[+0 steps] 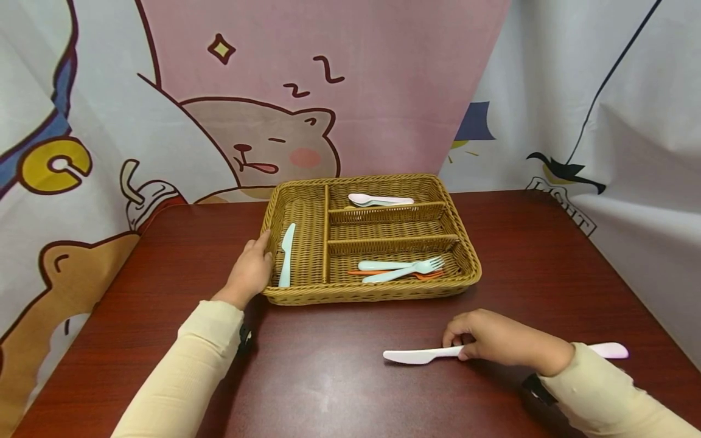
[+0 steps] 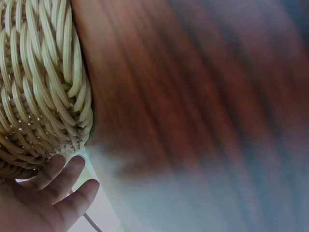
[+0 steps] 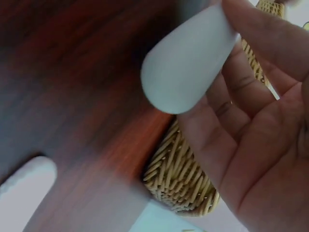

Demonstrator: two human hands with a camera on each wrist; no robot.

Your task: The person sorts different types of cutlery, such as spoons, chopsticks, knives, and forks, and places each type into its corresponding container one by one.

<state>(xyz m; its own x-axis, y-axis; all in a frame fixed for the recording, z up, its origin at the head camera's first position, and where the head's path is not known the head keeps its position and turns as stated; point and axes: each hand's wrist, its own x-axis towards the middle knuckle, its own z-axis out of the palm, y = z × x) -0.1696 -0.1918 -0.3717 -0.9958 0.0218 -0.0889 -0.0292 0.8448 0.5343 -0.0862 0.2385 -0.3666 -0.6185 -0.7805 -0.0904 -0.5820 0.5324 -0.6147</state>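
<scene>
On the right side of the table, my right hand (image 1: 501, 340) pinches a pale table knife (image 1: 411, 356), its blade pointing left. The rounded handle (image 3: 188, 63) of this knife shows between thumb and fingers in the right wrist view. Another utensil's pinkish handle (image 1: 610, 350) lies past my right wrist, partly hidden by the sleeve. My left hand (image 1: 249, 271) rests against the left side of a woven cutlery basket (image 1: 372, 295), its fingers (image 2: 72, 179) fairly straight along the wicker. A mint knife (image 1: 287, 255) lies in the basket's long left compartment.
Mint forks (image 1: 402, 267) and orange cutlery (image 1: 429, 275) lie in the front right compartment. Pale spoons (image 1: 383, 199) lie in the back right one. A printed curtain (image 1: 405, 91) hangs close behind the dark red table (image 1: 328, 377) and along its sides.
</scene>
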